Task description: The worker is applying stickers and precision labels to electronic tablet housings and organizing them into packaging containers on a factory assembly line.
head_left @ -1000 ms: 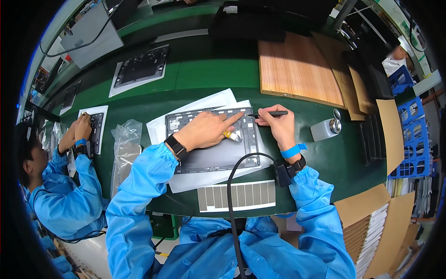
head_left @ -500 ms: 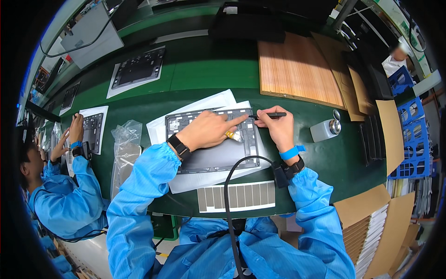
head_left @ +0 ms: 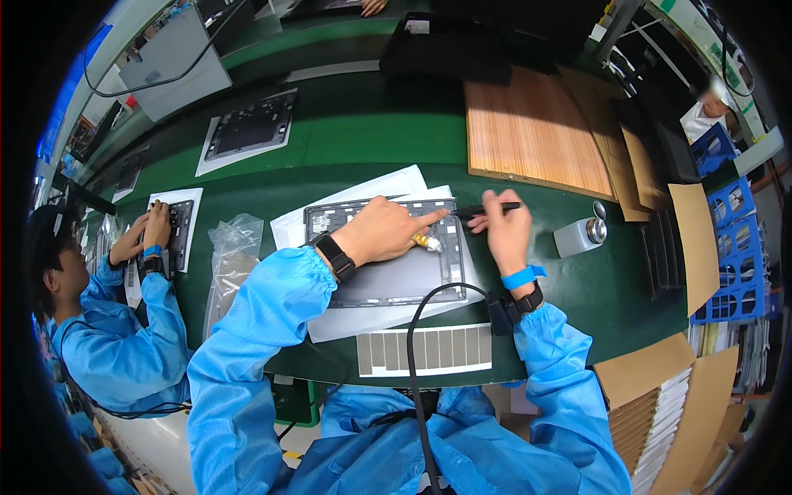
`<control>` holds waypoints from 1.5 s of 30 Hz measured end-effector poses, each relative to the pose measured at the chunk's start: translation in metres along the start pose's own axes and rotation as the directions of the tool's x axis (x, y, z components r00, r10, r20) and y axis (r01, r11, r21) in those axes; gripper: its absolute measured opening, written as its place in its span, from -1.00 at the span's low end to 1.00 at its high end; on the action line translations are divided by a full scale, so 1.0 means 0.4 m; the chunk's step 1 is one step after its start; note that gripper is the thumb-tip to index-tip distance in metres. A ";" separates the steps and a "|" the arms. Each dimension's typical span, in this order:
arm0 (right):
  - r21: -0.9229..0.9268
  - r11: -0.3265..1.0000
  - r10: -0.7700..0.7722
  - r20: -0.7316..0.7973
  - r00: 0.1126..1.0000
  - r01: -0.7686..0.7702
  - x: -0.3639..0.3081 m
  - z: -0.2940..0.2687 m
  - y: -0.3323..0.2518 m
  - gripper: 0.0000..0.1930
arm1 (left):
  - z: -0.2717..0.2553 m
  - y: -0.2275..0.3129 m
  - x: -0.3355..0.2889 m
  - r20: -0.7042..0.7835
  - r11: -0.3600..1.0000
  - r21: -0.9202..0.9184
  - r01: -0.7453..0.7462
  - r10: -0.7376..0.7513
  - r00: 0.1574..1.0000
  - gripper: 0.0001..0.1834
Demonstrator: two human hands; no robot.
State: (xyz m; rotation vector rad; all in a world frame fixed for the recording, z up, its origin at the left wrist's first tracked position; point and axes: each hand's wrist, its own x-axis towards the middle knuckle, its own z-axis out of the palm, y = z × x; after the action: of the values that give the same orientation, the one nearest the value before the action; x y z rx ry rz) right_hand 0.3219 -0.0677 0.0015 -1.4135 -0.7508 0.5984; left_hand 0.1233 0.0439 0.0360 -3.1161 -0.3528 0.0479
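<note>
A grey rectangular frame-like panel (head_left: 384,285) with small parts along its edges lies on white sheets (head_left: 330,330). My left hand (head_left: 379,231) rests over its upper part, index finger stretched to the top right corner, the other fingers curled. Under that hand sits a small yellow and whitish piece (head_left: 428,242), partly covered. Just off the panel's right edge, my right hand (head_left: 503,231) grips a slim black pen-shaped tool (head_left: 513,205). Its thin tip points left at that corner, close to my left fingertip; whether it touches cannot be made out.
A strip sheet of grey rectangles (head_left: 425,351) lies at the front edge, a clear bag (head_left: 233,264) to the left. A metal-topped bottle (head_left: 580,235) stands right, near a wooden board (head_left: 536,132). A black cable (head_left: 411,355) crosses in front. Another person (head_left: 124,338) works at left.
My right hand has drawn slightly up and away from the panel's edge with the tool, its fingers shifted. My left hand stays at the corner. The neighbouring person's hands have come together over their panel.
</note>
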 end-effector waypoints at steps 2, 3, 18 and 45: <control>0.055 0.994 -0.089 -0.106 0.990 0.095 0.008 -0.022 -0.030 -0.71 | 0.010 -0.002 -0.015 -0.031 1.000 -0.005 -0.007 0.007 0.999 -0.50; 0.012 0.994 -0.104 -0.134 0.986 0.106 0.012 -0.046 -0.055 -0.68 | 0.019 -0.003 -0.017 -0.043 1.000 -0.004 -0.011 0.011 0.999 -0.48; -0.762 0.608 -0.023 0.264 0.964 0.223 -0.052 -0.034 -0.028 -0.60 | -0.082 0.114 -0.291 -0.170 0.820 -0.265 0.508 -0.558 0.812 -0.29; -0.490 0.867 0.132 0.399 0.907 0.089 -0.035 -0.118 0.008 -0.62 | 0.091 0.127 -0.491 -0.174 0.835 -0.308 0.456 -0.521 0.836 -0.27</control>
State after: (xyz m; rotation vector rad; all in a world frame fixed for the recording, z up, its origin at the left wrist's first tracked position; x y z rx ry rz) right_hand 0.3494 -0.1085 -0.0033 -1.7945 -1.3105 0.7773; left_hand -0.0578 -0.0495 0.0050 -3.0935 -1.2278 -0.4261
